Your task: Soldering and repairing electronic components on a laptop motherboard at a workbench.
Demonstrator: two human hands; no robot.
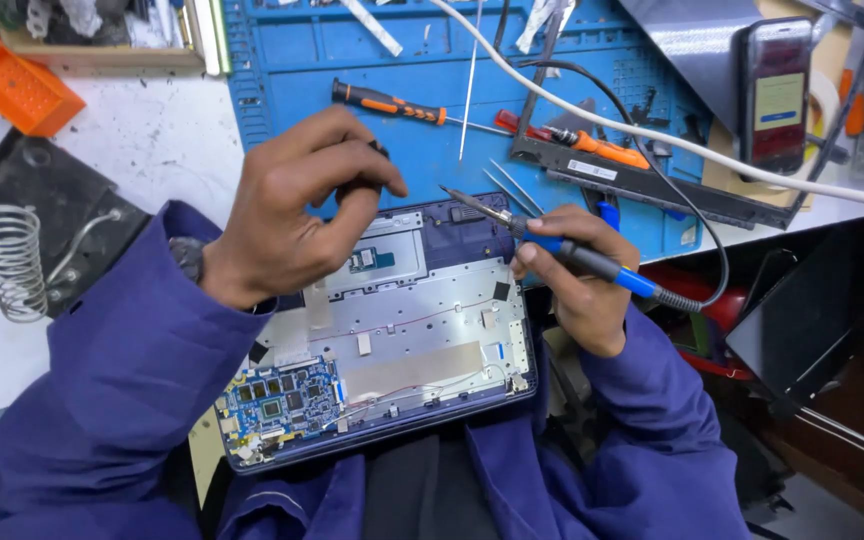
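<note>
The right hand [577, 275] closes its grip around the blue handle of a soldering iron [552, 245], whose tip points up and to the left toward the left hand [287, 215]. The left hand pinches a small dark part [377, 150] between thumb and fingertips. Below both hands lies an opened laptop [392, 340], its circuit board [282, 395] under the left wrist, at the near edge of the blue mat [432, 60] on the surface.

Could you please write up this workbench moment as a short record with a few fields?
Left hand: raised above the opened laptop, fingertips pinching a small dark part
Right hand: holding a blue soldering iron, tip pointing at the laptop's upper edge
Laptop: lies on the lap, circuit board exposed
Behind: blue mat, orange-handled screwdriver, phone
Left side: coil stand
</note>
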